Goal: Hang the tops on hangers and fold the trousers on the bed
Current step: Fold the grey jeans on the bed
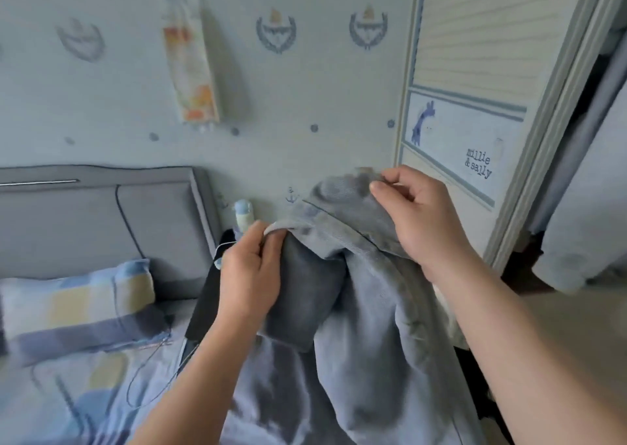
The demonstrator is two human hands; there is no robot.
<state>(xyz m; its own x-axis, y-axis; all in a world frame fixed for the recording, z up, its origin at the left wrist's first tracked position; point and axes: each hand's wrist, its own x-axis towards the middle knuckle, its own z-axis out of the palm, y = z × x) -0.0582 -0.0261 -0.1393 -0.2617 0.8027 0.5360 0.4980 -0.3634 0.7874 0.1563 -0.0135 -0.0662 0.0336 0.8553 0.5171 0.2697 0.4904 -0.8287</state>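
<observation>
Left hand (251, 275), right hand (420, 220) on garment (373, 309) edge

The wardrobe door (470, 71), right of centre in the frame, bears dark lettering (479, 163) reading "millie & sally" on its pale panel, beside a blue giraffe drawing (422, 118). Print on the hanging packet (190, 61) at upper left is too blurred to read.

left hand (249, 285): bare | right hand (420, 220): bare | forearms (509, 342): bare to frame edge | nails (375, 186): short

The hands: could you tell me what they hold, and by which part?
A grey-blue garment, pinched along its upper edge by the left hand and right hand.
</observation>
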